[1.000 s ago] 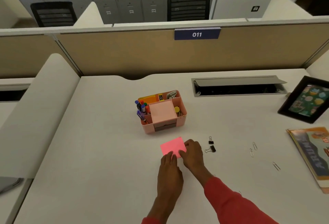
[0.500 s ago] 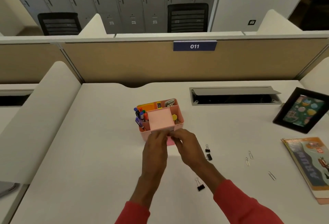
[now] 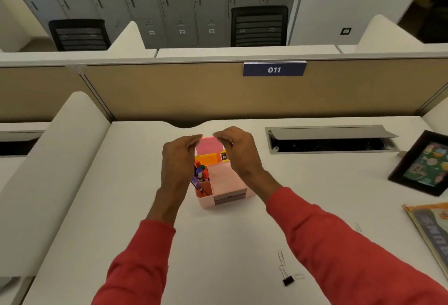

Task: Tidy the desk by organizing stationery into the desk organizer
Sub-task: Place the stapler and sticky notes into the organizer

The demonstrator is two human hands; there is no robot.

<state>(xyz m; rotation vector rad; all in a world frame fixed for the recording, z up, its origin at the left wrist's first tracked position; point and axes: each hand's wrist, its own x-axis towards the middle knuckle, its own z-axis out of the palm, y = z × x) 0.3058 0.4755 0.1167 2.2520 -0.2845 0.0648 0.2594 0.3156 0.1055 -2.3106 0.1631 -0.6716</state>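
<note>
A pink desk organizer [image 3: 206, 203] stands mid-desk with several pens [image 3: 200, 175], orange notes and a pale pink notepad [image 3: 224, 178] in its compartments. Both hands hover over its back part and hold a bright pink sticky-note pad [image 3: 208, 146] upright between them. My left hand [image 3: 180, 159] pinches the pad's left edge. My right hand [image 3: 238, 152] pinches its right edge with curled fingers. The pad's lower edge sits at the organizer's back compartment, above the orange notes.
A black binder clip [image 3: 287, 279] and two paper clips [image 3: 281, 256] lie near the front right. A magazine [image 3: 430, 229] and a black picture frame [image 3: 423, 166] sit at the right. An open cable tray [image 3: 332, 141] is behind; padded dividers flank the desk.
Both hands lifted the pink sticky-note pad off the desk and carried it forward, up over the organizer's back compartment. The camera moved closer to the organizer.
</note>
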